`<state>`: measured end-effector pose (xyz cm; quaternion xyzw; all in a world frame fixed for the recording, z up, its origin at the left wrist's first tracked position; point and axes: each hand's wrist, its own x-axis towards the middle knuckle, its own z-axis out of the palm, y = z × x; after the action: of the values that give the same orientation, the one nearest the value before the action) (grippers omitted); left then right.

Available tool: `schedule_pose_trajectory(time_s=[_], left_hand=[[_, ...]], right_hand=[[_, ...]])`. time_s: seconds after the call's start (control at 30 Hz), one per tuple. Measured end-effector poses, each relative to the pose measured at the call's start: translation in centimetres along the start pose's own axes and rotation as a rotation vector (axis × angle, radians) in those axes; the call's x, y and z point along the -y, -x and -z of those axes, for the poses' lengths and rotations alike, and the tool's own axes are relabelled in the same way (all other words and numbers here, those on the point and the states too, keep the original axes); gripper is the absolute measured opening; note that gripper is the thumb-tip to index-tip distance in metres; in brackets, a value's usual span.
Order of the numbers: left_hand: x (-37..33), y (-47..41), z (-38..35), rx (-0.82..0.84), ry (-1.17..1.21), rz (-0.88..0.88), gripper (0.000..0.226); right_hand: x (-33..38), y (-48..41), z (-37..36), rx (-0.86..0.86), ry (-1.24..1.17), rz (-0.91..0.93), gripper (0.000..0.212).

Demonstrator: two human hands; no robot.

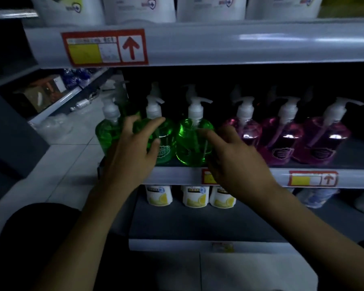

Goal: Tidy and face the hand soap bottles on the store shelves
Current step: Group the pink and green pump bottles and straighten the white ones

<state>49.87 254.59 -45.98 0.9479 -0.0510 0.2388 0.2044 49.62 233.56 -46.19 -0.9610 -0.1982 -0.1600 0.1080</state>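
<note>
On the middle shelf point(177, 177) stand three green pump soap bottles and three pink ones point(282, 139). My left hand point(132, 152) reaches around the middle green bottle point(166, 141), fingers spread across its front, thumb on its right side. The left green bottle point(106, 133) is partly hidden behind that hand. My right hand point(233, 158) hovers at the right side of the right green bottle point(192, 141), index finger touching it, other fingers loosely curled. More pump tops show in the dark row behind.
White refill bags point(139, 7) sit on the top shelf above a red price tag point(105, 47). White lemon-labelled bottles point(194, 195) stand on the lower shelf. The shelf unit ends at the left, with tiled floor point(67, 164) and another rack beyond.
</note>
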Motion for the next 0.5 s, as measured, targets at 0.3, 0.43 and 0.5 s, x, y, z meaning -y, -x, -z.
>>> schedule_pose_trajectory(time_s=[0.3, 0.43, 0.5], left_hand=[[0.2, -0.9, -1.1, 0.078, 0.066, 0.038, 0.054], [0.1, -1.0, -1.6, 0.05, 0.03, 0.023, 0.053], [0.3, -1.0, -1.7, 0.051, 0.036, 0.022, 0.054]], right_hand=[[3.4, -3.9, -2.1, -0.032, 0.203, -0.106, 0.071], [3.7, -4.3, -1.9, -0.032, 0.243, -0.118, 0.068], [3.4, -4.3, -1.4, 0.0, 0.213, -0.09, 0.068]])
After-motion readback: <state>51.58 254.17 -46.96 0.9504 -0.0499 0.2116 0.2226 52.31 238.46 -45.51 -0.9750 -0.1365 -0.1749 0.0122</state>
